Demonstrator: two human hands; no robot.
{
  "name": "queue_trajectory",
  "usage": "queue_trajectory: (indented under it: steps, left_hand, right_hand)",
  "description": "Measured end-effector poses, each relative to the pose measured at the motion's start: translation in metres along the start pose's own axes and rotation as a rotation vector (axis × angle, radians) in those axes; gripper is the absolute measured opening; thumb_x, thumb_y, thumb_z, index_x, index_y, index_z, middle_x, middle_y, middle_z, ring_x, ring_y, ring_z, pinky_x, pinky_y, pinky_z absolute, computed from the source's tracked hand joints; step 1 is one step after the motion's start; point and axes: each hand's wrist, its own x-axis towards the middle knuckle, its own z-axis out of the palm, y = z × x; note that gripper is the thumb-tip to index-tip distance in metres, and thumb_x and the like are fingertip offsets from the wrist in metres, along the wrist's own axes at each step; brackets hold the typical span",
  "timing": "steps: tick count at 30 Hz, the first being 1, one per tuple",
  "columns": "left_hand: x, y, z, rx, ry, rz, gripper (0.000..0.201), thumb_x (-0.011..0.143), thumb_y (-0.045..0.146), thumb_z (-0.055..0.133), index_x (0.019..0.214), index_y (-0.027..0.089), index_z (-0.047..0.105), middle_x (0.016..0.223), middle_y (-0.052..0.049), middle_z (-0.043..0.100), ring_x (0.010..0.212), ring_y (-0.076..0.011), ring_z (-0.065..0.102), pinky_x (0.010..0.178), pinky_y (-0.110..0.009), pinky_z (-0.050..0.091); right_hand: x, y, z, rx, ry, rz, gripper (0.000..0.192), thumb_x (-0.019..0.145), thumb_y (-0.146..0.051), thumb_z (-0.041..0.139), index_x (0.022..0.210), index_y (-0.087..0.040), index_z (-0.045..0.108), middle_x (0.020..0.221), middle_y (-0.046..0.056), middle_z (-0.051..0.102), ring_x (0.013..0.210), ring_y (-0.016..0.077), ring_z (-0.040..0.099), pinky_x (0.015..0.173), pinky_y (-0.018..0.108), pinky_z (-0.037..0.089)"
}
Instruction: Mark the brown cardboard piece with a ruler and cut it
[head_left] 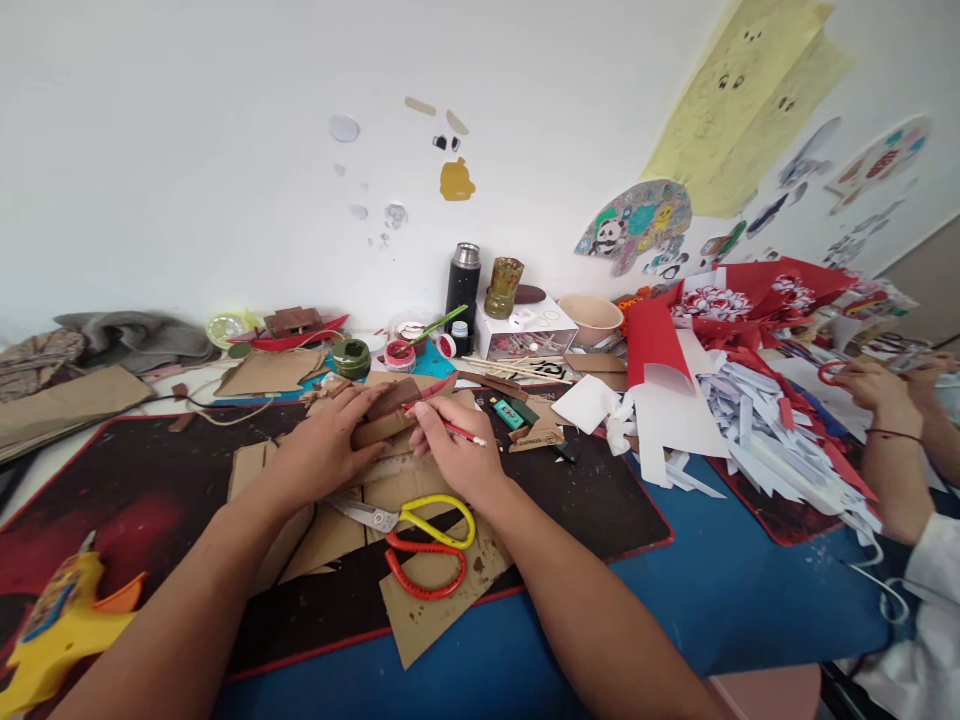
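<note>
My left hand grips a small brown cardboard piece, its thumb on the near side and its fingers over the top. In my right hand is a red pencil, pinched between thumb and fingers, with its tip end by the cardboard piece. Larger cardboard sheets lie beneath both hands. Just below them rest scissors with one yellow and one red handle loop, blades pointing left. A loose cardboard scrap is partly under the scissors.
A yellow glue gun lies at the left on the dark mat. Paint jars, a black flask and a white box stand behind. White paper strips pile up at right, near another person's hand.
</note>
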Motion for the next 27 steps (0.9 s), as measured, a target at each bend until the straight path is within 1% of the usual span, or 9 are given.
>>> queue_trajectory:
  steps: [3, 7, 12, 17, 22, 27]
  left_hand:
    - [0.000, 0.001, 0.001, -0.011, 0.016, 0.028, 0.077, 0.100, 0.062, 0.064, 0.168, 0.029, 0.051, 0.164, -0.013, 0.064, 0.147, -0.0407, 0.063, 0.117, -0.054, 0.056]
    - [0.000, 0.003, 0.001, -0.007, 0.029, 0.037, 0.074, 0.101, 0.062, 0.063, 0.167, 0.031, 0.053, 0.162, -0.013, 0.065, 0.146, -0.0408, 0.064, 0.114, -0.054, 0.057]
    - [0.000, 0.006, 0.001, 0.002, 0.027, 0.061, 0.073, 0.102, 0.060, 0.061, 0.167, 0.028, 0.052, 0.162, -0.015, 0.065, 0.145, -0.0407, 0.064, 0.113, -0.054, 0.058]
    - [0.000, 0.006, 0.001, -0.003, 0.037, 0.090, 0.071, 0.104, 0.060, 0.060, 0.166, 0.028, 0.052, 0.163, -0.014, 0.064, 0.145, -0.0403, 0.064, 0.114, -0.054, 0.057]
    - [0.000, 0.005, 0.001, 0.001, 0.039, 0.080, 0.071, 0.103, 0.058, 0.060, 0.166, 0.026, 0.053, 0.163, -0.016, 0.064, 0.144, -0.0404, 0.064, 0.113, -0.053, 0.058]
    - [0.000, 0.006, 0.001, -0.005, 0.045, 0.066, 0.073, 0.102, 0.061, 0.061, 0.166, 0.027, 0.054, 0.164, -0.015, 0.064, 0.143, -0.0396, 0.066, 0.114, -0.054, 0.058]
  right_hand:
    - [-0.002, -0.003, 0.001, -0.010, -0.048, -0.030, 0.049, 0.112, -0.066, 0.056, 0.107, -0.023, 0.079, 0.085, 0.002, 0.081, 0.065, 0.0152, 0.077, 0.065, 0.026, 0.061]
    - [-0.004, -0.008, 0.002, -0.028, -0.085, -0.095, 0.043, 0.114, -0.059, 0.056, 0.107, -0.023, 0.078, 0.089, 0.002, 0.082, 0.066, 0.0146, 0.077, 0.067, 0.026, 0.060]
    - [-0.004, -0.011, 0.000, -0.047, -0.107, -0.139, 0.035, 0.115, -0.050, 0.056, 0.106, -0.023, 0.077, 0.089, 0.002, 0.081, 0.068, 0.0146, 0.076, 0.069, 0.027, 0.059]
    - [-0.004, -0.011, 0.000, -0.074, -0.113, -0.138, 0.033, 0.115, -0.048, 0.057, 0.106, -0.024, 0.077, 0.089, 0.002, 0.081, 0.070, 0.0153, 0.076, 0.072, 0.028, 0.059]
    - [-0.004, -0.010, 0.000, -0.070, -0.123, -0.100, 0.034, 0.115, -0.049, 0.056, 0.103, -0.024, 0.075, 0.089, 0.001, 0.080, 0.070, 0.0150, 0.077, 0.070, 0.026, 0.059]
    - [-0.004, -0.007, 0.000, -0.056, -0.125, -0.112, 0.034, 0.114, -0.049, 0.056, 0.102, -0.023, 0.074, 0.086, 0.002, 0.080, 0.071, 0.0156, 0.076, 0.070, 0.026, 0.059]
